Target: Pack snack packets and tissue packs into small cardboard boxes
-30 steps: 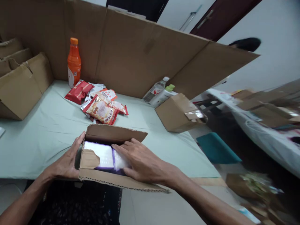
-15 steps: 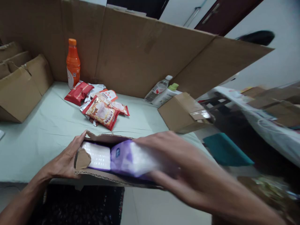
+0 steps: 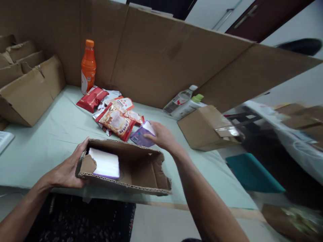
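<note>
An open cardboard box (image 3: pixel 141 169) lies at the near edge of the pale green table (image 3: pixel 45 141). My left hand (image 3: pixel 67 168) grips its left end, fingers wrapped round the torn flap. One white and purple tissue pack (image 3: pixel 104 163) lies inside at the left; the box's right half is bare. My right hand (image 3: pixel 161 136) is stretched past the box and holds a second purple tissue pack (image 3: pixel 142 134) just above the table, beside a pile of snack packets (image 3: pixel 114 116).
An orange drink bottle (image 3: pixel 88 67) stands at the back against a tall cardboard wall (image 3: pixel 156 50). Two clear bottles (image 3: pixel 183 102) lie by a small closed box (image 3: pixel 205 127). Folded cartons (image 3: pixel 27 87) sit at left. A teal stool (image 3: pixel 252 173) stands off the table's right edge.
My right hand lifted one purple tissue pack out of the box and carried it forward to the snack packets. My left hand stayed on the box's left end.
</note>
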A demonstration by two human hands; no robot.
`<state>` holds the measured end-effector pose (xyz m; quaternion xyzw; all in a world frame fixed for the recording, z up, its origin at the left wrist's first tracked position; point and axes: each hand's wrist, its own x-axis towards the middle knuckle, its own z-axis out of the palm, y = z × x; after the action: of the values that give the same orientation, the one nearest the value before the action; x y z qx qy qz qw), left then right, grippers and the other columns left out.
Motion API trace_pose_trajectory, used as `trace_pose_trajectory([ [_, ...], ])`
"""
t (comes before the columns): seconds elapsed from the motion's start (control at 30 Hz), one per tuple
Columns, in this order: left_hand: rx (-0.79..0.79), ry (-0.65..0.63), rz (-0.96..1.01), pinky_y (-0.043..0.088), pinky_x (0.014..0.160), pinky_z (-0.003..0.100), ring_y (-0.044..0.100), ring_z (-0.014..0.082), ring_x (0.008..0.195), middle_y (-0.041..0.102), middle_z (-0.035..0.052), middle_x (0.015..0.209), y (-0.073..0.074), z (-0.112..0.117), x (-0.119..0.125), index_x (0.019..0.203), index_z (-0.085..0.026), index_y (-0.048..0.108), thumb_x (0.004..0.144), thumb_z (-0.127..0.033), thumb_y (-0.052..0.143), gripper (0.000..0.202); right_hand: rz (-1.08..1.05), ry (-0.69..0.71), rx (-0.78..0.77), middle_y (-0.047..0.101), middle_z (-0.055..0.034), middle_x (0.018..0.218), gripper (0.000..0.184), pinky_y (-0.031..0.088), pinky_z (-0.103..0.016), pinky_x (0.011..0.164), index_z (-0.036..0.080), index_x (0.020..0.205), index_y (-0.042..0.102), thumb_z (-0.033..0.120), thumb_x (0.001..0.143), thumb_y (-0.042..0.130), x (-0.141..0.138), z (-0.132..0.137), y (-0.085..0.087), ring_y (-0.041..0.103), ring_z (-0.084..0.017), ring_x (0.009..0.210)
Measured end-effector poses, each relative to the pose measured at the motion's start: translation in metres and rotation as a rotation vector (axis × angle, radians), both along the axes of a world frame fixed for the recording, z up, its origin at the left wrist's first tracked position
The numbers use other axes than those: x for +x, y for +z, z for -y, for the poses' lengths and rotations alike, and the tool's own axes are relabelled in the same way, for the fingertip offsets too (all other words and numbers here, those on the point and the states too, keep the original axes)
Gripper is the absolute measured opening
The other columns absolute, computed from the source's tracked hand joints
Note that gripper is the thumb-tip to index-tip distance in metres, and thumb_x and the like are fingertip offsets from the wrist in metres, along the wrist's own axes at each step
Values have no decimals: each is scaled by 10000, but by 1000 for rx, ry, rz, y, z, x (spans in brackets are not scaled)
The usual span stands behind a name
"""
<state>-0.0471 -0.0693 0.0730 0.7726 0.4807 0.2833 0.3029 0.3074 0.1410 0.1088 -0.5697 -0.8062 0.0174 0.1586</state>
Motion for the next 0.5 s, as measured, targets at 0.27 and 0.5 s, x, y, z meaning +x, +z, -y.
trace_pose_trajectory([
  [0.27, -16, -23, 17, 231, 1252, 698, 152, 494, 1582, 41, 165, 1752, -8, -1, -10, 1652, -319, -170, 822, -378, 762, 1250, -286, 709, -263, 796, -50, 1111, 262, 610, -339, 887, 254, 1219, 737, 326, 993, 629, -28, 116, 96, 752, -199, 981],
  [0.5, -53, -48, 45, 203, 1232, 753, 122, 539, 1571, 31, 174, 1746, -12, -4, -11, 1654, -344, -151, 776, -607, 813, 1330, 163, 847, -527, 615, -229, 1420, 806, 548, -526, 1045, 87, 1599, 374, 196, 868, 695, -116, 125, 63, 631, -337, 1252],
])
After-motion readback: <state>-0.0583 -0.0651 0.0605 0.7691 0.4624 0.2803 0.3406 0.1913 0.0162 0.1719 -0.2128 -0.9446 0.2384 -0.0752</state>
